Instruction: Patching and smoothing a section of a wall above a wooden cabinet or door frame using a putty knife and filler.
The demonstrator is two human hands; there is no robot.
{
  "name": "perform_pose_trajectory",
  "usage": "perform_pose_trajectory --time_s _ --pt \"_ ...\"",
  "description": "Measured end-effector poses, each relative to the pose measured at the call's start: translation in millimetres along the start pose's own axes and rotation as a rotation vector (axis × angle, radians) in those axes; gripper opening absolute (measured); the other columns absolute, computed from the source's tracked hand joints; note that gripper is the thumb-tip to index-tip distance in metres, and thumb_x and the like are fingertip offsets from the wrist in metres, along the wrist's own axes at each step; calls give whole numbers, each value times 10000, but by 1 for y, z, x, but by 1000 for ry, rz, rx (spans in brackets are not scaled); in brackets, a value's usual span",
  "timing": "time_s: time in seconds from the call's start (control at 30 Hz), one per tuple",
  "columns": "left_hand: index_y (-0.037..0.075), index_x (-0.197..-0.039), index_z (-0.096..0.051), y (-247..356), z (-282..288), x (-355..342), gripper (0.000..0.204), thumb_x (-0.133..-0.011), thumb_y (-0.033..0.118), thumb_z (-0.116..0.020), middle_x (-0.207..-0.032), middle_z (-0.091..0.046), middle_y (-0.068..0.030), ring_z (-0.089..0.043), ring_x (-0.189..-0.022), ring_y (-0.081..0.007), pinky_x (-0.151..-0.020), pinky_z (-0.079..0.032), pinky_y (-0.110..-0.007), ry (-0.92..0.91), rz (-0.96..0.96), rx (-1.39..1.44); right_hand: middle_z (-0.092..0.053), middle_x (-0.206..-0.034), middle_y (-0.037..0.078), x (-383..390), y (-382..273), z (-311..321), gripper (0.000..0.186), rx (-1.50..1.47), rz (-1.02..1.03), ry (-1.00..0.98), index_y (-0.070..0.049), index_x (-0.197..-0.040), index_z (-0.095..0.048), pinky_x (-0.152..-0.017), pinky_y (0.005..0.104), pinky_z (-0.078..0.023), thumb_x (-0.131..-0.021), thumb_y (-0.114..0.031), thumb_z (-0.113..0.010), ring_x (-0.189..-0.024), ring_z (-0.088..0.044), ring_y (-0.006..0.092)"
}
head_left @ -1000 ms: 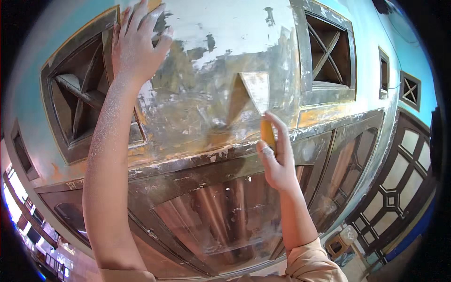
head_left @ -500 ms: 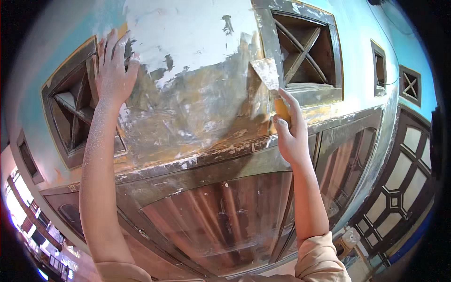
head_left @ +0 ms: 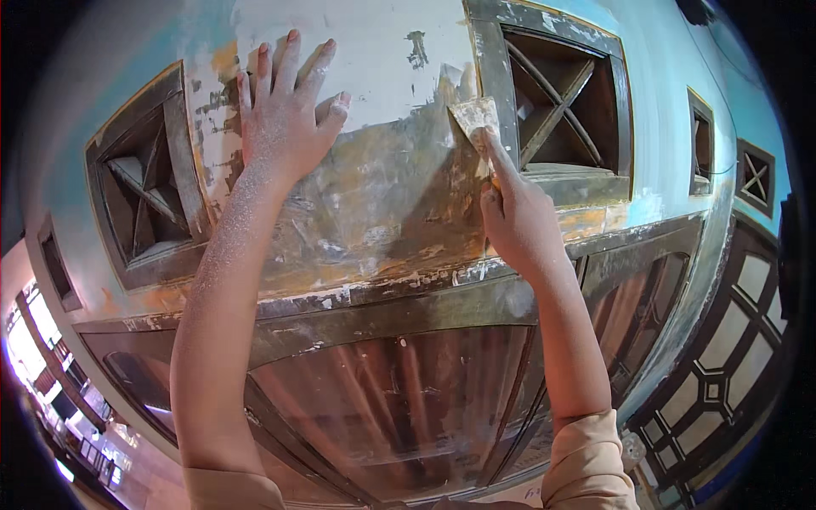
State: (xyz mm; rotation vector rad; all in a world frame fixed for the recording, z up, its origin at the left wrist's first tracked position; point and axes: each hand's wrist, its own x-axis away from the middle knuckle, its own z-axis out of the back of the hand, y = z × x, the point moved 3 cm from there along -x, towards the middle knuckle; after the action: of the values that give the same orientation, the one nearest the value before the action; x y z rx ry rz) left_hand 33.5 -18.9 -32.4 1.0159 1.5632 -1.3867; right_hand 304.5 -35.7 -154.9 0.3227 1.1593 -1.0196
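My left hand (head_left: 285, 119) lies flat with spread fingers on the wall (head_left: 374, 195), at the edge where white filler meets scraped grey and orange paint. My right hand (head_left: 514, 217) grips a putty knife (head_left: 476, 115) by its handle, index finger stretched along it. The wide blade, coated in white, presses on the wall beside the frame of a square vent opening (head_left: 561, 102). Both forearms are dusted with white powder.
A second square vent opening (head_left: 144, 183) with crossed slats sits left of my left hand. Below runs a worn wooden lintel (head_left: 382, 310) over a glazed arched panel (head_left: 391, 408). Smaller vents (head_left: 701, 140) and a lattice window (head_left: 722, 374) lie to the right.
My right hand has carried the putty knife up and to the right, from the middle of the scraped patch to the edge of the vent frame. My left hand stayed flat on the wall.
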Motion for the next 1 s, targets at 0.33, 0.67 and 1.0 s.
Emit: perform_pose_trajectory --time_s 0.33,0.67,1.0 --pt "356 -1603 -352 -5 -3 1 659 -992 541 -512 -1713 -208 -60 -160 -1578 -349 -1276 -117 -581 -9 22 -59 -710 -912 220 -24 -5 6 538 130 93 133 -222 -1562 -411 -742 534 -533 -1043 -291 -536 -856 -692 437" --pt "362 -1596 -368 -3 -5 3 629 -1003 514 -515 -1707 -227 -66 -186 -1571 -355 -1275 -149 -573 36 31 -14 -697 -763 227 -30 -14 10 491 206 56 179 -218 -1527 -473 -683 525 -538 -1051 -313 -540 -735 -692 435" --pt "383 -1593 -365 -9 -5 1 623 -1004 520 -512 -1707 -237 -49 -187 -1576 -327 -1275 -135 -567 18 -10 13 -721 -823 237 -46 -20 19 446 189 66 203 -148 -1463 -551 -727 535 -563 -1035 -273 -539 -792 -716 423"
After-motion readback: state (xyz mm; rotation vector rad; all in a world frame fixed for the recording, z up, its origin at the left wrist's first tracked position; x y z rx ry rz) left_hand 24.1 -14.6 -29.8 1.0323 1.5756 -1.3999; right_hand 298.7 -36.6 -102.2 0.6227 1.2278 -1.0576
